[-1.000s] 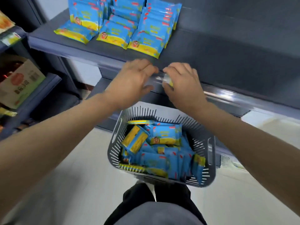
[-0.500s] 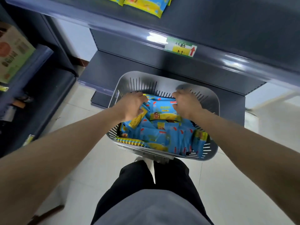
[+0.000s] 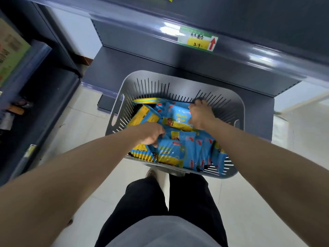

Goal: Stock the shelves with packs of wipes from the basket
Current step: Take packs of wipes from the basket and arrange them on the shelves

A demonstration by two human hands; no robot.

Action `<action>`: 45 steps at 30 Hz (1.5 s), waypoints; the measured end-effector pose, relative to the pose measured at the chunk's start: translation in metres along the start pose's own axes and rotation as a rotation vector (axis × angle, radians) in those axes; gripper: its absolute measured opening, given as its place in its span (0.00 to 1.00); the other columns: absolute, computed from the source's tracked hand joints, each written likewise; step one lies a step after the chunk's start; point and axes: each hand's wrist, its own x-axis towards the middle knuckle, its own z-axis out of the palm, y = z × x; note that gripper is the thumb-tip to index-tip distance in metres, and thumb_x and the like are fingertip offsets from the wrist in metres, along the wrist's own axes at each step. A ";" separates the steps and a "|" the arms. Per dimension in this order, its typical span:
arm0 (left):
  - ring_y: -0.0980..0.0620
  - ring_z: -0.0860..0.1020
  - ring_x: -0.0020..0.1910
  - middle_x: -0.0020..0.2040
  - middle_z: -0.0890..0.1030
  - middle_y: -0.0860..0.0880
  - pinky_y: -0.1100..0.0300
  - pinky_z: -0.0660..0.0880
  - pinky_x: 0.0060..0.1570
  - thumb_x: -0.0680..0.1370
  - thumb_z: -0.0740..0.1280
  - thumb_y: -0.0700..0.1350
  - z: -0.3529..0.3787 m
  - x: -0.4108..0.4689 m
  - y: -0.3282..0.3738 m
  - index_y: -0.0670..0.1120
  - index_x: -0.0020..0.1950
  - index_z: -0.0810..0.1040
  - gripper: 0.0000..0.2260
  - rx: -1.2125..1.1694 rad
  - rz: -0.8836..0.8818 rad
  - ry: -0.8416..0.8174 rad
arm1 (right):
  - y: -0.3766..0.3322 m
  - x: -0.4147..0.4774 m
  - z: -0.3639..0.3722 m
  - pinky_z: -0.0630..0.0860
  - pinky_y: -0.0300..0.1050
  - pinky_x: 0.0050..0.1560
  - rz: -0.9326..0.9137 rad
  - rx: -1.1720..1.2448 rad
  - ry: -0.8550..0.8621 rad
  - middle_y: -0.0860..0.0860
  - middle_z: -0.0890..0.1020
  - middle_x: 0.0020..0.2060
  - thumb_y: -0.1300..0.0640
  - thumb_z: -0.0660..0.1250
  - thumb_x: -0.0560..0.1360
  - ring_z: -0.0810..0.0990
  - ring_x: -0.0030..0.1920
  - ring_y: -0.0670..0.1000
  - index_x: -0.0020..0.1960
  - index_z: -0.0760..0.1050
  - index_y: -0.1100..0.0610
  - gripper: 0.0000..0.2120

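**Both hands down in the basket, shelf up and ahead**

Head view: the grey slatted basket [image 3: 178, 77] stands on the floor just in front of the person's feet, holding a loose heap of blue-and-yellow packs of wipes [image 3: 194, 150].

The left hand [image 3: 151, 134] is at the front left of the heap. Its fingers curl down and pinch the upper edge of the near pack [image 3: 169, 152], which lies flat with its long axis running left to right.

The right hand [image 3: 201, 114] reaches deeper, close to the back wall. Its fingers curl over the right end of the far pack [image 3: 178, 120], but the tips are hidden, so I cannot tell whether it has a hold.

The shelf [image 3: 142, 18] with its price label [image 3: 197, 40] lies above and beyond the basket. The lift probably goes up and forward, and the left hand looks readier.
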 end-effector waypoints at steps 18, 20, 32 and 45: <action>0.50 0.71 0.42 0.39 0.71 0.54 0.61 0.63 0.34 0.72 0.71 0.41 -0.073 -0.021 0.026 0.46 0.49 0.74 0.09 0.025 0.192 0.136 | 0.001 -0.046 -0.150 0.66 0.46 0.41 -0.034 0.247 0.209 0.59 0.77 0.55 0.62 0.60 0.74 0.74 0.49 0.59 0.53 0.71 0.60 0.09; 0.50 0.73 0.43 0.41 0.72 0.53 0.62 0.63 0.35 0.72 0.70 0.42 -0.099 -0.034 0.030 0.47 0.52 0.75 0.10 0.003 0.194 0.226 | 0.008 -0.048 -0.177 0.68 0.46 0.42 -0.014 0.256 0.298 0.59 0.77 0.54 0.62 0.62 0.73 0.75 0.52 0.60 0.54 0.72 0.60 0.10; 0.55 0.75 0.40 0.41 0.79 0.53 0.71 0.67 0.36 0.70 0.70 0.36 -0.301 -0.081 0.080 0.46 0.48 0.81 0.09 -0.036 0.386 0.665 | 0.075 -0.002 -0.328 0.72 0.47 0.47 0.041 0.377 0.652 0.59 0.78 0.52 0.62 0.66 0.71 0.76 0.51 0.60 0.55 0.73 0.60 0.12; 0.53 0.75 0.40 0.42 0.79 0.50 0.66 0.72 0.39 0.74 0.68 0.37 -0.392 0.029 0.089 0.46 0.48 0.79 0.06 -0.248 0.243 0.791 | 0.154 0.142 -0.357 0.74 0.50 0.52 0.021 0.576 0.556 0.60 0.77 0.56 0.61 0.67 0.74 0.77 0.52 0.59 0.59 0.74 0.58 0.14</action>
